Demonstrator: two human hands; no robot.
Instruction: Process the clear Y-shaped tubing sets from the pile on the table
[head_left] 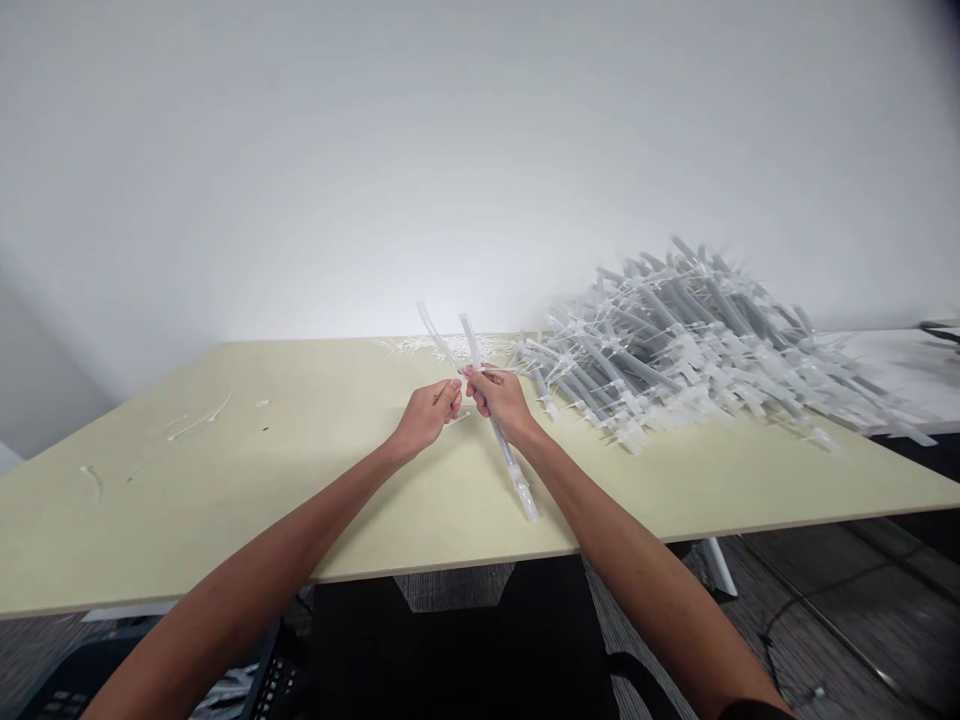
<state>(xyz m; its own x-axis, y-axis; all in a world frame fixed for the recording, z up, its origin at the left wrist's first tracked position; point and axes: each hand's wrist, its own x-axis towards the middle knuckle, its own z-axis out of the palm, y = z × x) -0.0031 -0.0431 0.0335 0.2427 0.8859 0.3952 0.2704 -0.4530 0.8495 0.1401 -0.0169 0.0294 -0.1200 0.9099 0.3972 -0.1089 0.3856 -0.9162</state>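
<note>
Just right of centre, my right hand [501, 400] is closed around a clear plastic tube assembly [504, 445]. Two thin tube ends fork upward above the fingers, and a wider translucent connector [523, 492] hangs at the lower end, over the table. Close beside it, my left hand [431, 412] is closed in a pinch, with its fingertips almost touching the right hand's. A thin white cable tie [457, 418] shows at the left fingers; most of it is hidden by them.
A large heap of grey tubes with white connectors and ties [675, 340] covers the right of the table [300, 450]. Loose white cable ties [442, 346] lie at the back, with scraps [199, 420] at left. Below the front edge is a dark basket [82, 670].
</note>
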